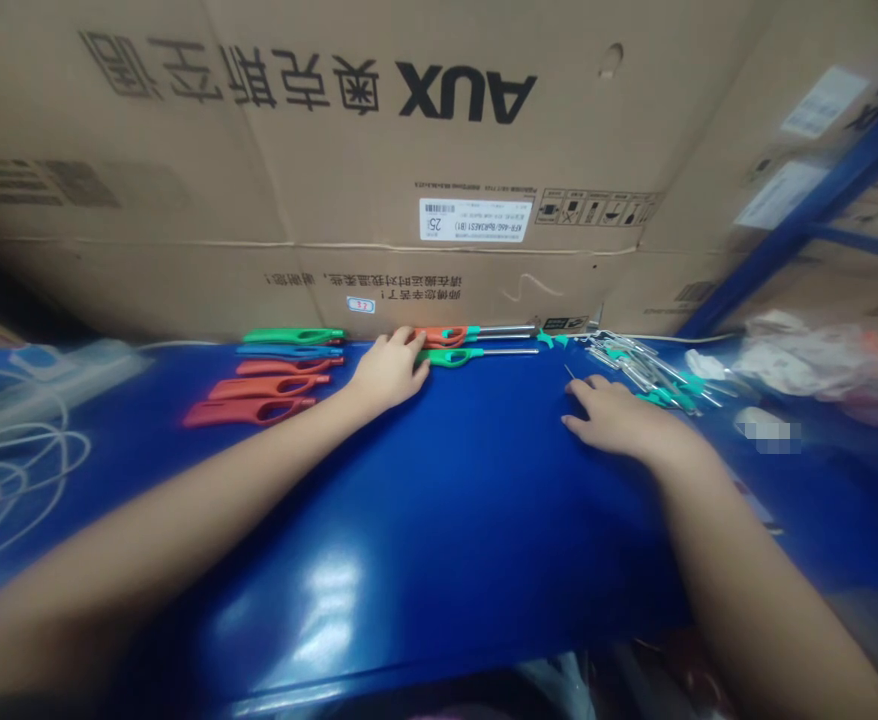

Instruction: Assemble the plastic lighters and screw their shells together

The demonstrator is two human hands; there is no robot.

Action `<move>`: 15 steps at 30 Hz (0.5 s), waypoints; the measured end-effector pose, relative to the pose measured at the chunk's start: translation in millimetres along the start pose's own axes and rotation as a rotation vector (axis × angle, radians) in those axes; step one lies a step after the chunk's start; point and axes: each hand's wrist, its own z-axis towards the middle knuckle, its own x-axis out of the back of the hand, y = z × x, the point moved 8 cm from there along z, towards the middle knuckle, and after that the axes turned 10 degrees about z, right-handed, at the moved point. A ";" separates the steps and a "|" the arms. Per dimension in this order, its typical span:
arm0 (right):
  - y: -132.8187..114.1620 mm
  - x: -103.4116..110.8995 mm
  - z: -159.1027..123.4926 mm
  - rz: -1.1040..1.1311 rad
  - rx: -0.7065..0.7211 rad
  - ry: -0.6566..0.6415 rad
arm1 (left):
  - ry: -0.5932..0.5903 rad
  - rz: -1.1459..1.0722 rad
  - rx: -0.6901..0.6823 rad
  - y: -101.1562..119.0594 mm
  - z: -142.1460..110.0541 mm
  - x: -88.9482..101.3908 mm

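Note:
My left hand is at the back of the blue table, its fingers curled around the handle end of a green long-nosed lighter with a metal tube pointing right. Just behind lies an orange lighter with a similar tube. My right hand hovers at or just above the surface, thumb and forefinger apart; a thin pointed sliver shows by its fingertips. Beyond it is a pile of metal lighter tubes with teal parts. Left of my left hand, several lighter handles without tubes lie in a row, including a red handle.
A large cardboard box stands behind the blue table. White cable coils at the left. White plastic bags lie at the right, near a blue metal post. The table's front edge runs along the bottom.

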 end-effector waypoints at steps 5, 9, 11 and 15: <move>0.5 -1.3 1.1 -0.006 0.004 -0.001 | -0.021 -0.030 -0.005 6.1 1.1 -2.1; 0.4 -1.1 1.1 -0.003 0.017 0.010 | -0.018 -0.037 0.010 6.1 0.4 1.4; 1.0 -0.5 1.3 -0.004 0.029 0.022 | -0.008 -0.032 0.034 4.6 -2.0 6.5; 0.6 4.3 1.7 -0.009 0.070 0.068 | 0.015 -0.024 0.055 5.0 -16.8 22.7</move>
